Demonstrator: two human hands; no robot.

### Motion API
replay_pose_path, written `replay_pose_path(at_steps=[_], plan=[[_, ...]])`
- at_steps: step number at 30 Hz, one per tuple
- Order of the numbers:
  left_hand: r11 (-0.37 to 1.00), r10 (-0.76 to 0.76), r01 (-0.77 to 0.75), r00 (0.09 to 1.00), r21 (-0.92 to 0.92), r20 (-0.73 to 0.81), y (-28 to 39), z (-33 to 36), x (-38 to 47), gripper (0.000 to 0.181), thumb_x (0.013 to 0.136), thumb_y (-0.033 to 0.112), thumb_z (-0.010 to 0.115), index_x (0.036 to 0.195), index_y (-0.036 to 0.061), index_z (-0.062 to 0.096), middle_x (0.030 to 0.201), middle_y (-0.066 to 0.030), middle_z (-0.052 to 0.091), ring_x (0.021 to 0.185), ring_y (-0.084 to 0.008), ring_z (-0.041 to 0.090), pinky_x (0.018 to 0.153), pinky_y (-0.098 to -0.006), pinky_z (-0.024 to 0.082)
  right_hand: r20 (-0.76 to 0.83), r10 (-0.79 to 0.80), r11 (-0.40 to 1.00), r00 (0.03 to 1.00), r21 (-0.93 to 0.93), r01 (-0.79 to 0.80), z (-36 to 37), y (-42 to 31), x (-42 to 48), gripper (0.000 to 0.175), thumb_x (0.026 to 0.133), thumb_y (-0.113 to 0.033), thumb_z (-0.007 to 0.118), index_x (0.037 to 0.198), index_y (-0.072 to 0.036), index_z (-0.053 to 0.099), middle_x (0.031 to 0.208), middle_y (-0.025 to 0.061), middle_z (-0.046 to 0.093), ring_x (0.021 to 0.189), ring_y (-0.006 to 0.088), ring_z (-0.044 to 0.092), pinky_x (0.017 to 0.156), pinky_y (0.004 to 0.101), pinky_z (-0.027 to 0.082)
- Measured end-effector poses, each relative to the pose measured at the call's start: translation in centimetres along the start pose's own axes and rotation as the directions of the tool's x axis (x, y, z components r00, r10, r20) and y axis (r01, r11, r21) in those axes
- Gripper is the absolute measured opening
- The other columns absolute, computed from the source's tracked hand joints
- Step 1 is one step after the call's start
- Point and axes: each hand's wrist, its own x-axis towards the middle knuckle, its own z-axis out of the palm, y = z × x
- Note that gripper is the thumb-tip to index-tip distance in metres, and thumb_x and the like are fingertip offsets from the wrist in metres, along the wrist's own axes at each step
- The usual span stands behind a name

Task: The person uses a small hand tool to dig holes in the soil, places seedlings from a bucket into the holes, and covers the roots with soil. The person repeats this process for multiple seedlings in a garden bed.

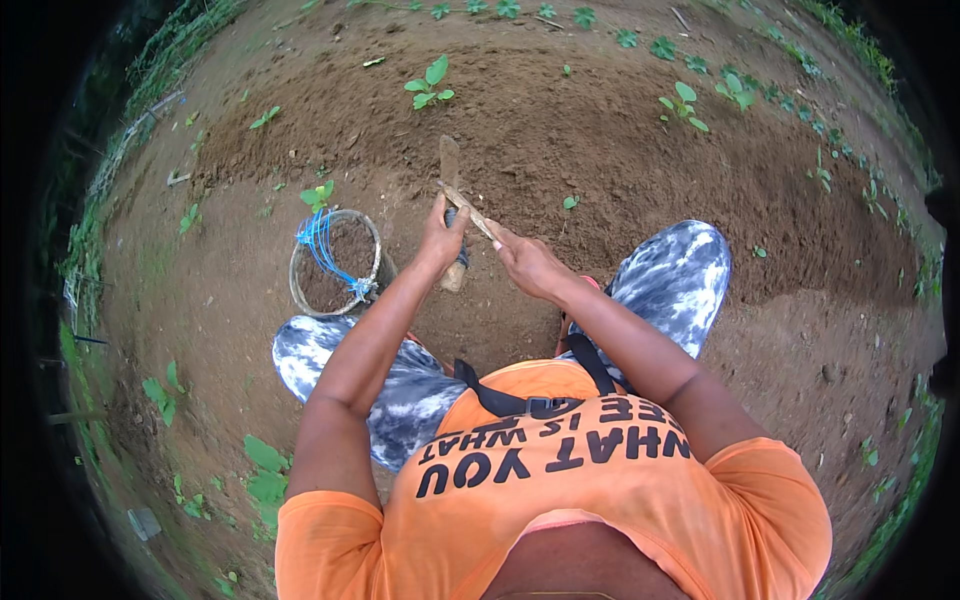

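My left hand point(442, 235) is around the dark wrapped handle point(462, 261) of a hand tool with a flat, soil-covered blade point(449, 159). The blade points away from me, and the handle's bare wooden-looking butt shows below my hand. In my right hand point(529, 262) is a short, pale stick point(468, 208). It slants up to the left and crosses over the tool where blade and handle meet. Whether the fingers of my left hand also hold the stick, I cannot tell. Beneath both hands lies bare brown soil point(480, 322).
A soil-filled bucket point(296, 274) with a blue string handle point(319, 244) stands left of my left forearm. Leafy seedlings point(429, 86) grow from the raised soil bed point(517, 127) ahead, with another small seedling point(571, 202) near my right hand. A creeping vine point(585, 18) runs along the far side.
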Motion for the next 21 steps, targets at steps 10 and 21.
replay_pose_path(at_steps=[10,21], plan=[[0.829,-0.454,0.519,0.842,-0.209,0.290,2.4,-1.8,0.7,0.064,0.106,0.031,0.057,0.162,0.0111,0.033,0.123,-0.0154,0.068,0.101,-0.0232,0.065,0.087,-0.0353,0.052,-0.075,0.038,0.961,0.996,0.278,-0.016,0.4,3.5,4.0,0.051,0.108,-0.023,0.045,0.158,-0.016,0.038,0.122,0.0240,0.066,0.113,0.0311,0.066,0.101,0.0421,0.049],[0.783,-0.472,0.577,0.793,-0.230,0.385,1.1,-2.2,1.5,0.068,0.108,0.025,0.049,0.165,0.0077,0.017,0.131,-0.0148,0.060,0.102,-0.0207,0.063,0.082,-0.0327,0.054,-0.106,-0.001,0.999,0.994,0.053,0.007,-0.6,-0.8,1.0,0.051,0.107,-0.031,0.045,0.157,-0.023,0.042,0.139,0.0222,0.062,0.127,0.0391,0.060,0.109,0.0441,0.046]])
